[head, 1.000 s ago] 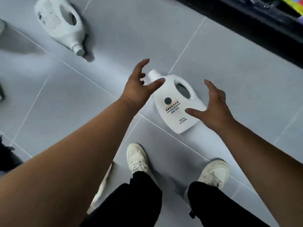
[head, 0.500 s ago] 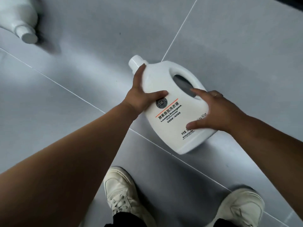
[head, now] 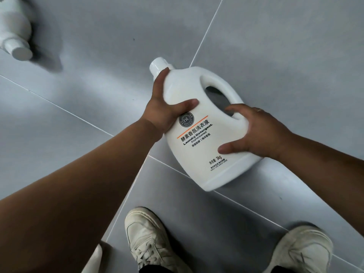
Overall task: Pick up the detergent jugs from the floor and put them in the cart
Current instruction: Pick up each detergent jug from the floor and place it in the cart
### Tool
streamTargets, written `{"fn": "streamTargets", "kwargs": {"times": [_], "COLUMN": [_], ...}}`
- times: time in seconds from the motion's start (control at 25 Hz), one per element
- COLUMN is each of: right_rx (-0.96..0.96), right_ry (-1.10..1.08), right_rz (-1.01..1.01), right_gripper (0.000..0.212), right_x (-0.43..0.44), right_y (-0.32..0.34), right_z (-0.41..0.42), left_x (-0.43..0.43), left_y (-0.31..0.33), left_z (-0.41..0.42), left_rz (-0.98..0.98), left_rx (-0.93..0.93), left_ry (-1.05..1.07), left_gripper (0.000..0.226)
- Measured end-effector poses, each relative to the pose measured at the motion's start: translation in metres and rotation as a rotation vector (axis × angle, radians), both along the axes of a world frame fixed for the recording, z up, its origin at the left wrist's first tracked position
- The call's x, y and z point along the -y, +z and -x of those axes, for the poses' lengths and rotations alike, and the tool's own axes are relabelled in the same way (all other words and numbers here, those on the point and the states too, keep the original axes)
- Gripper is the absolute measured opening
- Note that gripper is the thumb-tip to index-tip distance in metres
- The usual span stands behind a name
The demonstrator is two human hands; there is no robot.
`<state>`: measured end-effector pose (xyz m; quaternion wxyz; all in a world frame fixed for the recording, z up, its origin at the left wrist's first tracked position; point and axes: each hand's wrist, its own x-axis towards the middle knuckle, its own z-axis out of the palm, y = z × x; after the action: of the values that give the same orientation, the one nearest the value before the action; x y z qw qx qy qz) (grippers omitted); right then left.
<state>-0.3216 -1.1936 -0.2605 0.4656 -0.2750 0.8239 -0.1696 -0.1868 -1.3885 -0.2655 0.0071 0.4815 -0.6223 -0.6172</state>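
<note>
Both hands close on a white detergent jug [head: 202, 146] over a grey tiled floor [head: 285, 56], a second after they hung spread and empty above it. The left hand [head: 163, 109] clamps the jug's shoulder just below the cap [head: 158, 66]. Its thumb lies across the front face above the label and its forefinger runs up toward the neck, while the other fingers are hidden behind the plastic. The right hand [head: 260, 133] grips the opposite flank beside the handle opening [head: 218, 99]. Its thumb presses on the lower label and its forefinger reaches the edge of the opening, with the remaining fingers curled out of sight behind.

The jug, which lay flat on the tiles a second ago, sits tilted with its cap pointing away from the person. Whether its base has left the floor cannot be told. A second jug [head: 13, 36] lies on its side well apart, up and to the left of the held jug, untouched. The person's left shoe [head: 149, 241] and right shoe [head: 303, 251] stand just below the held jug.

With a grip made on both sides, the pick-up looks secured and the lift is the step in hand. The cart is nowhere in view, so the carry is yet to come, and at least one more jug waits.
</note>
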Motion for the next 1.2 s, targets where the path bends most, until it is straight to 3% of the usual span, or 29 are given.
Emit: {"fn": "streamTargets", "kwargs": {"times": [0.16,0.32,0.56,0.8,1.04,1.2], "right_rx": [-0.039,-0.111,-0.262,-0.488,-0.698,-0.827], "right_ry": [-0.018,-0.049,-0.110,-0.233,-0.392,-0.474], "right_rz": [0.030,0.094,0.203,0.379,0.525,0.572], "right_gripper": [0.108,0.106,0.104,0.105,0.101,0.099], "right_x": [0.006,0.016,0.035,0.042,0.020,-0.017], "right_y": [0.053,0.151,0.367,0.602,0.790,0.887], "right_z": [0.006,0.017,0.042,0.047,0.027,0.013], "left_x": [0.007,0.024,0.053,0.075,0.059,0.022], "left_y": [0.049,0.151,0.366,0.624,0.839,0.944], "left_z": [0.005,0.026,0.066,0.095,0.106,0.110], "left_rz": [0.006,0.074,0.227,0.459,0.689,0.716], "left_rx": [-0.074,-0.169,-0.336,-0.552,-0.770,-0.898], "left_ry": [-0.017,-0.063,-0.118,-0.290,-0.441,-0.522], "left_gripper": [0.100,0.096,0.094,0.104,0.103,0.104]}}
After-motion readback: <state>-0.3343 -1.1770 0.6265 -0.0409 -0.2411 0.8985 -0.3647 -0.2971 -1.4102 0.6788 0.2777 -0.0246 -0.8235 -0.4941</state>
